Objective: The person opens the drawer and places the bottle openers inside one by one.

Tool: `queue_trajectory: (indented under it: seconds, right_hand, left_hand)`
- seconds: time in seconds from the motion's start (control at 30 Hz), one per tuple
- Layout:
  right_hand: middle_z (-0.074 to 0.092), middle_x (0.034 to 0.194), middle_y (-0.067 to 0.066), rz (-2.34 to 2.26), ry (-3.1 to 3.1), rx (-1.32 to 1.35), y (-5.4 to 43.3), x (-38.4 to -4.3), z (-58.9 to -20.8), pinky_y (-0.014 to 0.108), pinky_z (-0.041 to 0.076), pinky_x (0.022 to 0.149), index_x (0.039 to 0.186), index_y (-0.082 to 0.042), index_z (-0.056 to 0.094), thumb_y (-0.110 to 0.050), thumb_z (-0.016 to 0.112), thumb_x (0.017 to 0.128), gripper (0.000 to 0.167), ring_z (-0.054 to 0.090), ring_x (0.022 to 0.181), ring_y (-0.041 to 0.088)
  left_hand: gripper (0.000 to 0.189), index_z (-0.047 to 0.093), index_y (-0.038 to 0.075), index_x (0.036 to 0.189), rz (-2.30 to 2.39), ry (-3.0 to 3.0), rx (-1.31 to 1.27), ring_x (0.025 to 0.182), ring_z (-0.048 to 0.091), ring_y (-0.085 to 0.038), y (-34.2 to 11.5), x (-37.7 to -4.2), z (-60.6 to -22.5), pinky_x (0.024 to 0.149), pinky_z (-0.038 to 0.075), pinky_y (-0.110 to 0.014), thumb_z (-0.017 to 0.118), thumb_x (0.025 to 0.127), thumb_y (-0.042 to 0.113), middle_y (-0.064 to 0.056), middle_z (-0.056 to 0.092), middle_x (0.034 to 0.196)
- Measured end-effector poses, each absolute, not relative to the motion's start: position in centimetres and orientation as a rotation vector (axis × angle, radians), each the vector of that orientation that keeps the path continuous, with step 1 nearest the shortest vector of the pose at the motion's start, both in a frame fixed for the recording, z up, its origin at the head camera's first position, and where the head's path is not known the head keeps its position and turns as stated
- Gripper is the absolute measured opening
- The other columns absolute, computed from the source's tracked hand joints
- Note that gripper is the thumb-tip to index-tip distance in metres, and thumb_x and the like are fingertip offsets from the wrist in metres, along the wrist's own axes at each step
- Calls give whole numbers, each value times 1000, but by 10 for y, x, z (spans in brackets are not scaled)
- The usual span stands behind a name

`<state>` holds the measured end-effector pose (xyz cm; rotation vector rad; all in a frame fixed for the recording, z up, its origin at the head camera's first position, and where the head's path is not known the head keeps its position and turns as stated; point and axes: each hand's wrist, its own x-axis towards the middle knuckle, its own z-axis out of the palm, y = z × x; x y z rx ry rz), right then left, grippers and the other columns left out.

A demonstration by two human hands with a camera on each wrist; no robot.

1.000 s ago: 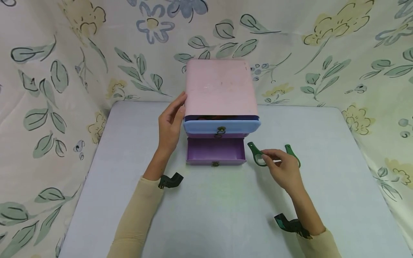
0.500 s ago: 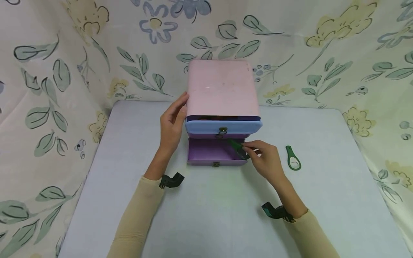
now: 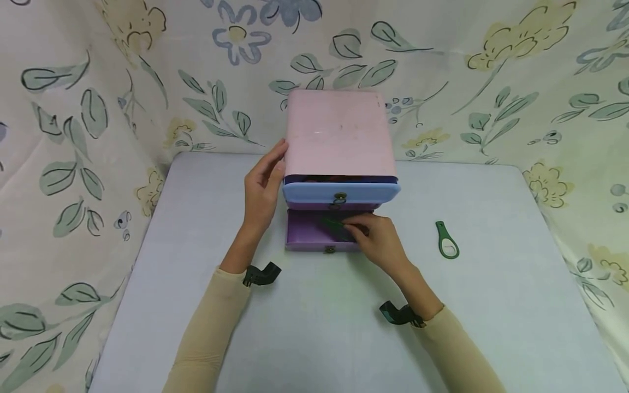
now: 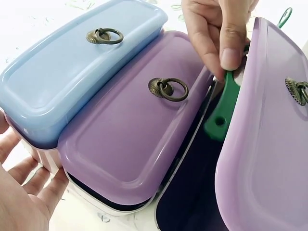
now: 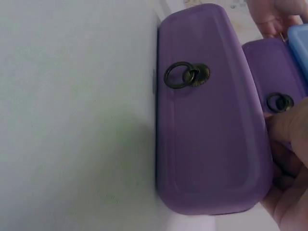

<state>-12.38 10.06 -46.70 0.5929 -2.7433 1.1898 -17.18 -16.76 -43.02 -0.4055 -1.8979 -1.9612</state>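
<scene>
A pink-topped small chest of drawers point(image 3: 339, 134) stands at the table's back. My left hand point(image 3: 262, 191) rests against its left side, fingers fairly straight. The bottom purple drawer point(image 3: 307, 247) is pulled out. Over it, my right hand point(image 3: 378, 243) pinches a green tool with a flat handle and an oval loop; in the left wrist view the green tool point(image 4: 224, 110) points its holed handle end down into the drawer. My right fingers hide its loop end. A second similar green tool point(image 3: 447, 241) lies on the table to the right.
The top blue drawer point(image 3: 319, 192) stands slightly out, with something dark inside. Below it, the middle purple drawer point(image 4: 125, 120) also sticks out a little. Each drawer has a brass ring pull. A floral curtain point(image 3: 196, 54) hangs behind the white table point(image 3: 304, 327).
My right hand has carried the green tool leftward from beside the chest into the space over the bottom drawer. My left hand has stayed on the chest's side.
</scene>
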Motion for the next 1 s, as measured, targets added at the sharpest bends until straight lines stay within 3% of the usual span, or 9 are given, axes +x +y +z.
queue_trajectory:
  seconds: [0.17, 0.43, 0.67, 1.0]
  right_hand:
    - [82, 96, 6, 1177, -2713, 575, 102, -120, -466, 24, 51, 62, 108, -8, 82, -15, 76, 98, 14, 62, 69, 11]
    - [82, 101, 7, 1166, -2606, 505, 128, -104, -467, 27, 64, 74, 109, -5, 79, -9, 74, 97, 13, 76, 88, 20]
    - [81, 107, 9, 1123, -2568, 440, 146, -99, -463, 13, 59, 79, 114, -3, 77, -4, 76, 95, 19, 76, 92, 23]
    - [79, 110, 15, 1059, -2557, 327, 170, -97, -467, 8, 55, 81, 117, -2, 76, -4, 77, 93, 24, 75, 95, 30]
  left_hand:
    - [41, 58, -4, 148, -1972, -1890, -400, 152, 50, -23, -167, -172, -430, 123, 44, -27, 51, 108, 6, -14, 53, 162]
    - [42, 58, -2, 148, -1976, -1897, -401, 152, 50, -22, -166, -172, -430, 123, 44, -26, 52, 109, 10, -14, 54, 161]
    - [41, 59, -3, 147, -1980, -1866, -407, 151, 52, -21, -167, -173, -430, 122, 45, -26, 52, 108, 9, -14, 55, 160]
    - [41, 59, -2, 148, -1952, -1881, -406, 151, 52, -21, -165, -173, -430, 122, 45, -26, 53, 108, 8, -14, 55, 160]
